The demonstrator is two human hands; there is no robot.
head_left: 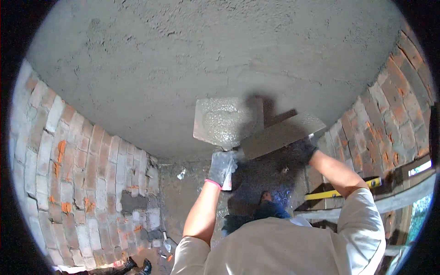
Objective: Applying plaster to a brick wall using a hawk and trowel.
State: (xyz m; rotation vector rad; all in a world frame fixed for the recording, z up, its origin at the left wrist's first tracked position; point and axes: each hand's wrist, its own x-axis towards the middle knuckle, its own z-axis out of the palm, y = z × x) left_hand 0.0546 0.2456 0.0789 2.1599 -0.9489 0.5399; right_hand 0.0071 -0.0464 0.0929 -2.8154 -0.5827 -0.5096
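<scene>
My gloved left hand (222, 166) is closed round the pale handle of a wide, square-bladed trowel (197, 123). Wet grey mortar (223, 123) is spread over its blade, which lies in front of the freshly rendered wall (151, 87). My right hand (304, 151), in a dark glove and partly in shadow, grips a long rectangular plastering trowel (282, 136). This blade slants up to the right, its lower left end close beside the square blade's corner. I cannot tell whether the two blades touch.
Bare brick walls stand to the left (82, 178) and right (389, 119). A yellow spirit level (341, 189) rests by a wooden plank (389, 201) on the right. At lower left, a small trowel (168, 243) lies near the brick wall, with dark shoes (144, 267) at the bottom edge.
</scene>
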